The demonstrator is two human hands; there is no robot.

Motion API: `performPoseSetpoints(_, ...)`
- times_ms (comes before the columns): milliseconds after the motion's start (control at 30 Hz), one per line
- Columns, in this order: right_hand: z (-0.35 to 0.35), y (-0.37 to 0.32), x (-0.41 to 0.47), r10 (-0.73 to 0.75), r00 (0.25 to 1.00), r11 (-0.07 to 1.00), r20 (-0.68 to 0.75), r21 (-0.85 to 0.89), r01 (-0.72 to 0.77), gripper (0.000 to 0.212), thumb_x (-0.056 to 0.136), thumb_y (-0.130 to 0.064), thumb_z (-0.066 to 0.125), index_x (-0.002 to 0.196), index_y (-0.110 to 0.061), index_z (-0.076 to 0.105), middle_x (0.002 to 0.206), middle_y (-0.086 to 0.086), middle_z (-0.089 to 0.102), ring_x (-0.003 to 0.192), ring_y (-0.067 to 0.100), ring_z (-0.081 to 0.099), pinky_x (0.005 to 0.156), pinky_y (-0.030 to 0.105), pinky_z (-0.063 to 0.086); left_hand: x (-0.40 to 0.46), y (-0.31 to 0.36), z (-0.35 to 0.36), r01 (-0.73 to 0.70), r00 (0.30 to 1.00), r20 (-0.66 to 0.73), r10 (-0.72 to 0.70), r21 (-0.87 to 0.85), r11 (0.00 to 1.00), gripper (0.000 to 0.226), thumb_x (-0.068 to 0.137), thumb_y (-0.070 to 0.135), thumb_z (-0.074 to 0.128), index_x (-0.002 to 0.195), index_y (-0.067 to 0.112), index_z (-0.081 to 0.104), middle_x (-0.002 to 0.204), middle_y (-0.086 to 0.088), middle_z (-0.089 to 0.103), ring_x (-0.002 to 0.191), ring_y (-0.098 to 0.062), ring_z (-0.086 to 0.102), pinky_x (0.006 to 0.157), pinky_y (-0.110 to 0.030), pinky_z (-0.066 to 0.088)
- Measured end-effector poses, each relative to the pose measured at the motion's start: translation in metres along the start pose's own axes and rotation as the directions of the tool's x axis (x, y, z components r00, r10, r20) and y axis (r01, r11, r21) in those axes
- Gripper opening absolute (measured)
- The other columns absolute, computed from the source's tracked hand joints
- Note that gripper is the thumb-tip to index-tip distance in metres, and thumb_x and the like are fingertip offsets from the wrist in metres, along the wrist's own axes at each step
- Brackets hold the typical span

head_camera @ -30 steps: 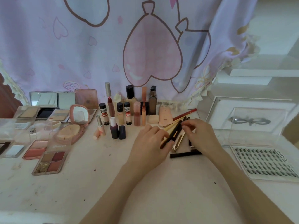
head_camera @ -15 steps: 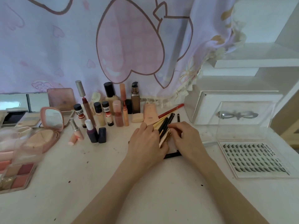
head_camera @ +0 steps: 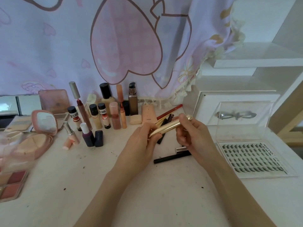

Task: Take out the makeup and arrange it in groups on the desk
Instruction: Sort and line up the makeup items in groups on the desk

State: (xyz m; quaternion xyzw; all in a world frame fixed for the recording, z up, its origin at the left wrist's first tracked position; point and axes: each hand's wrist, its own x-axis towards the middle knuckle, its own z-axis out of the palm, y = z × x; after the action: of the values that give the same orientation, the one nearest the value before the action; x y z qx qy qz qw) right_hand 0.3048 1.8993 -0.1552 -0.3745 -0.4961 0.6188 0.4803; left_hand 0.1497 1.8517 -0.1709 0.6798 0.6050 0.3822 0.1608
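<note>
Both hands hold one gold tube (head_camera: 168, 127) above the white desk (head_camera: 147, 194). My left hand (head_camera: 141, 143) pinches its lower left end, and my right hand (head_camera: 193, 135) grips its upper right end. Under the tube lies a bunch of black and red pencils (head_camera: 165, 118). A black pen (head_camera: 170, 158) lies flat below my right hand. Left of the hands stand several foundation bottles and lip tubes (head_camera: 105, 112) in a row. Palettes and a pink open compact (head_camera: 41, 131) sit at the far left.
A clear case of false lashes (head_camera: 252, 158) lies open at the right, its lid upright against a white drawer box (head_camera: 232, 110). A pink heart-print curtain (head_camera: 114, 46) hangs behind the desk. White shelves (head_camera: 259, 63) rise at the right.
The hands were pressed on the pencil pile on the desk; now they have lifted a gold tube out of it and hold it between them. The camera has drifted right.
</note>
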Motion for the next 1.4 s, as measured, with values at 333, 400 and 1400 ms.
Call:
performPoseSetpoints(333,0.003,0.002,-0.008,0.048,0.998,0.998,0.045,0.028,-0.049,0.033,0.08,-0.037,0.058,0.073,-0.005,0.058,0.047,-0.002,0.035,0.039,0.008,0.024,0.041,0.019,0.02,-0.008,0.014,0.005,0.028,0.999,-0.034,-0.027,0.022,0.999,0.045,0.073,0.06,0.04,0.096,0.024,0.054,0.073,0.006,0.057,0.063,-0.012,0.056,0.057,-0.022,0.043)
performPoseSetpoints(400,0.003,0.003,-0.008,-0.01,0.998,0.999,0.061,0.043,0.008,0.036,0.078,-0.037,0.058,0.074,-0.001,0.057,0.047,-0.002,0.032,0.04,0.009,0.022,0.041,0.019,0.019,-0.006,0.014,0.004,0.042,0.999,-0.01,-0.042,-0.031,0.999,0.04,0.081,0.052,0.046,0.097,0.018,0.06,0.073,-0.001,0.059,0.062,-0.015,0.054,0.054,-0.021,0.04)
performPoseSetpoints(1400,0.01,0.004,-0.009,-0.026,0.999,0.975,-0.038,-0.22,0.017,0.016,0.092,-0.022,0.053,0.082,-0.01,0.055,0.046,-0.008,0.04,0.04,0.007,0.031,0.039,0.019,0.025,-0.005,0.009,-0.002,0.174,0.973,0.159,-0.168,-0.025,0.984,0.02,0.081,0.055,0.05,0.083,0.035,0.046,0.072,0.007,0.058,0.061,-0.009,0.053,0.057,-0.025,0.045)
